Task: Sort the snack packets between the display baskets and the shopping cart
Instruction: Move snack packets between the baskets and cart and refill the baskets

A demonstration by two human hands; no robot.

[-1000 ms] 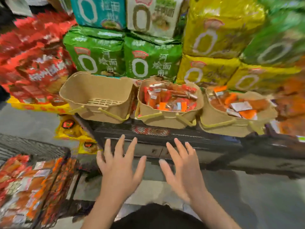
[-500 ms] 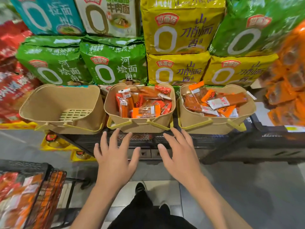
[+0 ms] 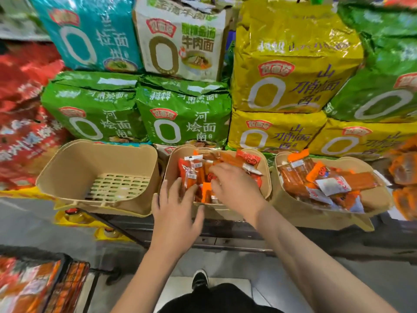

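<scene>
Head view puts three tan baskets in front of us, moulded with rounded corners and matte walls, standing side by side on a dark shelf edge. We see the left basket [image 3: 99, 175] holding nothing, its slotted, grid-like floor bare. We see the middle basket [image 3: 171, 159] packed with snack packets [image 3: 191, 175]: slim, glossy orange and red sachets with small white label patches, lying at mixed angles. We see the right basket [image 3: 370, 199] holding a looser heap of the same kind of sachets, some flat and broad.

Our right hand [image 3: 234, 188] reaches over the near rim into the middle basket, palm down, fingers bent down among the packets and touching them; we cannot tell whether it has one pinched. Our left hand [image 3: 176, 211] hovers at the near left corner of that basket, fingers spread and fairly straight, holding nothing, its fingertips just at the rim beside the packets.

Behind the baskets we see stacked noodle multipacks [image 3: 182, 116] in crinkled, shiny foil: green, yellow, teal and white, each printed with a large oval ring. Red bags sit blurred at far left.

At lower left we see the dark wire mesh of the shopping cart [image 3: 74, 281], with more orange and red packets inside it, well apart from both hands.
</scene>
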